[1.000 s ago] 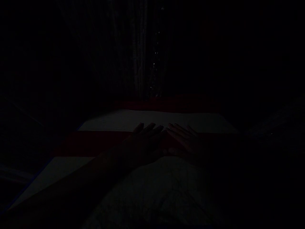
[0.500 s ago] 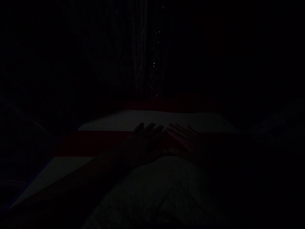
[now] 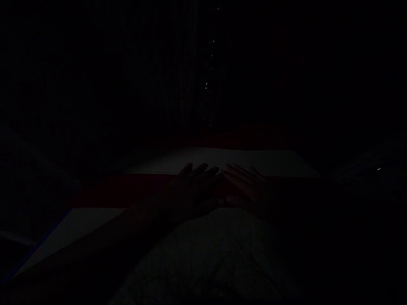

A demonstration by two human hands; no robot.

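My left hand (image 3: 192, 190) lies flat, fingers spread, across a red band of a striped red and white surface (image 3: 146, 186). Facing it, my right hand (image 3: 249, 188) rests the same way, with its fingers angled up and to the left. The thumbs and fingertips of both come close together; whether they touch I cannot tell. Neither hand holds anything. The view is very dark, and what the surface is made of stays unclear. My right forearm is lost in shadow.
A blue edge (image 3: 47, 236) runs along the left side of the striped surface. Beyond its far end, small bright glints (image 3: 206, 86) show in the darkness. Another glint (image 3: 378, 169) appears at the far right. The surroundings are too dark to make out.
Both hands stay in nearly the same place. The far left part of the white stripe has grown darker, and a glint now shows at the right.
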